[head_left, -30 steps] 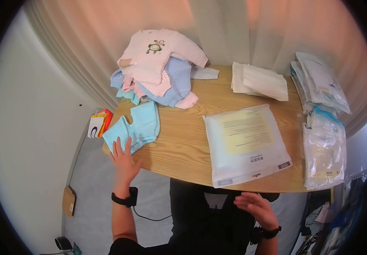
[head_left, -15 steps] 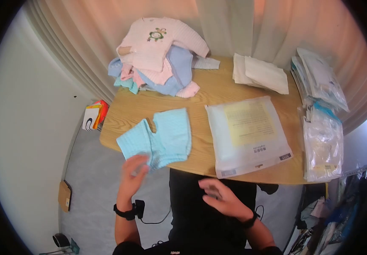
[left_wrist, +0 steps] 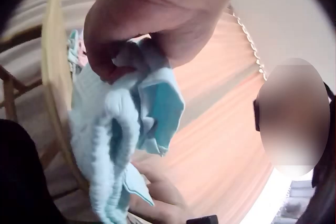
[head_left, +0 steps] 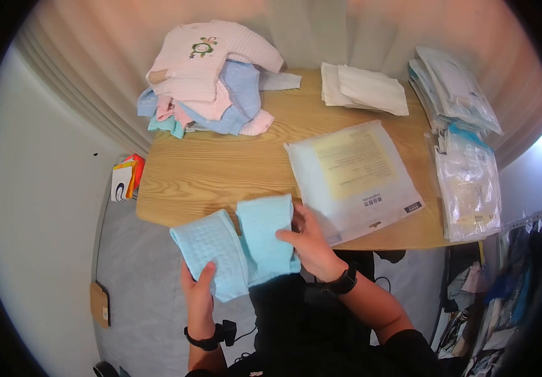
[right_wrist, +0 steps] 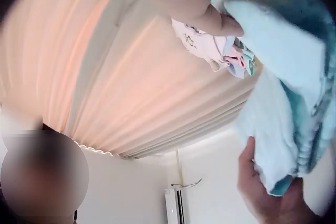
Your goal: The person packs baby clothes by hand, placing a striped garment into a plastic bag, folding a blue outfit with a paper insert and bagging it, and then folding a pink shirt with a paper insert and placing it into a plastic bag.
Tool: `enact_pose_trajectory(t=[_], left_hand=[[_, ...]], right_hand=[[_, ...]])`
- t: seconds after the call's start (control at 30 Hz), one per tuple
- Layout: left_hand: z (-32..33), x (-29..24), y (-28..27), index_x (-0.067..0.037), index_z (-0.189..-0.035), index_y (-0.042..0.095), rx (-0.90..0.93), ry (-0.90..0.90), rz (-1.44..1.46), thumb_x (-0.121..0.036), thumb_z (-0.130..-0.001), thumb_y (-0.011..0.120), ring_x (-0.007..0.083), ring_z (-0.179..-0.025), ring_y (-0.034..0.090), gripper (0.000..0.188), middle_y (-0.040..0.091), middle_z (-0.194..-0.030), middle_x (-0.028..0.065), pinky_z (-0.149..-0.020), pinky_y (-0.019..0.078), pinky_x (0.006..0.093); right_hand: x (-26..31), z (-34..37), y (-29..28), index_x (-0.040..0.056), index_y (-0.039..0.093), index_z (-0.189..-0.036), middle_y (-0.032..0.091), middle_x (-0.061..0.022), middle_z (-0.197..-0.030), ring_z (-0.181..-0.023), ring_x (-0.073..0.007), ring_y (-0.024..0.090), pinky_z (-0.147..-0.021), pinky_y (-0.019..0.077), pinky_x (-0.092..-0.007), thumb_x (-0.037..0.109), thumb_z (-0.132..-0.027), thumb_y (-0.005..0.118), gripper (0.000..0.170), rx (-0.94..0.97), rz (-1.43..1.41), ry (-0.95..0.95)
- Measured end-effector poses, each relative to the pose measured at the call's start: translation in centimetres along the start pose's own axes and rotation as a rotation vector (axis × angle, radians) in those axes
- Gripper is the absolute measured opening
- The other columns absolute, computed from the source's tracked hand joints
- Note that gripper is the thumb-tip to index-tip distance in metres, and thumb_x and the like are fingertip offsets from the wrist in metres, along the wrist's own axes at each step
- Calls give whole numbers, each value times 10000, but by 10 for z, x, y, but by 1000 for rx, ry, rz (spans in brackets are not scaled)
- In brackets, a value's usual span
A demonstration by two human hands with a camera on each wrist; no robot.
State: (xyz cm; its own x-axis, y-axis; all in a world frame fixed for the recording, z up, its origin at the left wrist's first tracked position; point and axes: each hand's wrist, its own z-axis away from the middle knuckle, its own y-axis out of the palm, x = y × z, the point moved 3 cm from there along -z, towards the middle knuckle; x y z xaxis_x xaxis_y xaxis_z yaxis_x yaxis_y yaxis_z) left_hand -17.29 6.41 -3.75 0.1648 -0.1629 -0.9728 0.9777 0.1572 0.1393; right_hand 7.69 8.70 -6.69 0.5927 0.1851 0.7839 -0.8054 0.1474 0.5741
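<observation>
A pair of light-blue quilted baby pants [head_left: 265, 235] hangs between both hands at the table's front edge, its two legs spread upward. The left hand [head_left: 199, 295] grips the left leg low down, thumb on top and fingers beneath. At the outer side of the other leg, the right hand [head_left: 312, 242] pinches the cloth between thumb and fingers. The left wrist view shows the ribbed waistband [left_wrist: 107, 166] of the pants facing down, with the left fingers [left_wrist: 107, 69] curled into the fabric. In the right wrist view the right thumb [right_wrist: 228, 24] presses on the cloth.
A frosted garment bag [head_left: 359, 182] with a yellow sheet lies right of the hands on the wooden table [head_left: 214, 169]. Baby clothes [head_left: 214, 81] are piled at the back left. Folded white cloths [head_left: 371, 91] lie at the back, and packaged bags [head_left: 469, 182] line the right edge.
Both hands have come together and taken hold of the light-blue pants, which lay on the table. The pants are now raised toward the body, over the front edge.
</observation>
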Motion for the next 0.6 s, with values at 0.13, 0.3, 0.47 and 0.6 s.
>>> enact_pose_trajectory(t=[0.13,0.3,0.47,0.6], left_hand=[[41,-39,49,36,-1423,405,148,134,-124,-59,-873,662,213,-1153,556,615,549,-1325,147,-991,450,348],[66,-47,112,-4,-1337,556,704,573,-925,-147,-688,758,319,-1236,476,694,477,-1471,153,-1123,238,488],[75,-39,144,-117,-1326,601,914,753,-1143,-132,-691,728,313,-1353,395,648,500,-1460,76,-1152,103,608],[72,-38,172,-121,-1255,644,1348,512,-824,-96,-760,713,325,-1305,481,501,584,-1366,69,-1154,155,605]], right_hand=[[-1,31,13,-14,421,-1382,579,-101,-1262,-1144,-167,563,-998,453,-321,-19,-855,652,576,128,-36,35],[-4,68,11,6,446,-1388,593,-87,-1257,-1137,-152,571,-989,471,-312,34,-956,589,455,64,-213,-50],[9,95,-16,29,366,-1445,536,-101,-1338,-1209,-175,530,-1026,449,-351,138,-1010,537,480,43,-787,44],[-9,130,-77,29,375,-1428,542,-100,-1325,-1187,-187,539,-1020,446,-363,190,-1014,546,475,-243,-298,-179]])
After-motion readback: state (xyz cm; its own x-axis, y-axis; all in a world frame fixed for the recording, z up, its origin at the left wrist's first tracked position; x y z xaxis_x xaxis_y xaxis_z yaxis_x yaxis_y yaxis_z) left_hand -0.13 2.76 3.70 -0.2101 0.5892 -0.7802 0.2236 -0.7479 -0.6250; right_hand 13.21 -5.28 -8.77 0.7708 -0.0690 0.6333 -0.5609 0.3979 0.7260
